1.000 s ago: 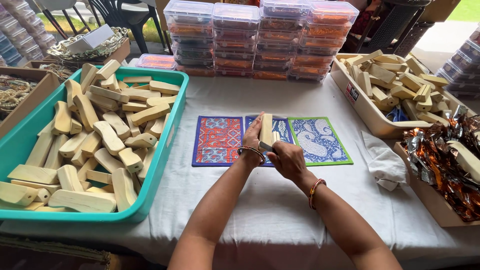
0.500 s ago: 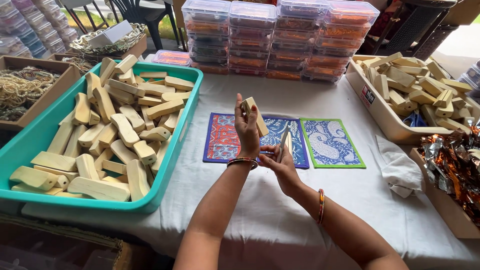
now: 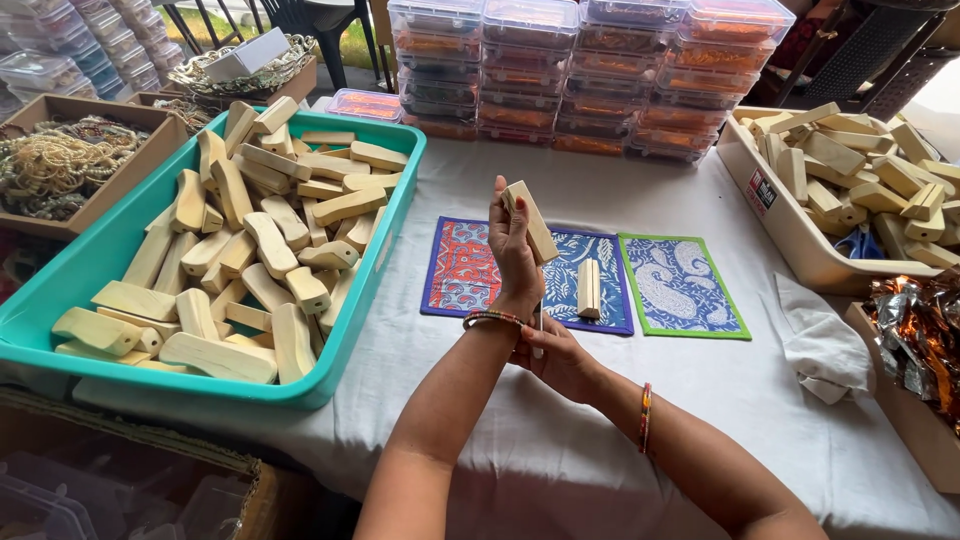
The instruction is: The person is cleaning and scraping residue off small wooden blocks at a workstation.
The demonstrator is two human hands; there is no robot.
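Above the white-clothed table (image 3: 600, 440), my left hand (image 3: 512, 250) is raised with its fingers clamped on a pale wooden block (image 3: 530, 220), whose long axis tilts up and away toward my left, its upper end clear of my fingertips. My right hand (image 3: 560, 360) sits lower, just behind my left wrist and its bangles (image 3: 492, 319), so the left is the hand on the block; whether my right fingers are curled on something I cannot tell, since the wrist hides them. A second small block (image 3: 589, 288) stands upright on the blue patterned mat (image 3: 600, 262), just beyond and to the right of both hands, nearer my right. That mat lies between a red patterned mat (image 3: 462, 268) and a green-edged mat (image 3: 680, 285). To my left, the teal tray (image 3: 360, 330) is heaped with loose wooden pieces lying every way. At far right, a cream bin (image 3: 790, 230) holds more of the same blocks. Stacked clear lidded boxes (image 3: 590, 70) line the far edge, and a brown box (image 3: 100, 190) beyond the tray holds beaded strands.
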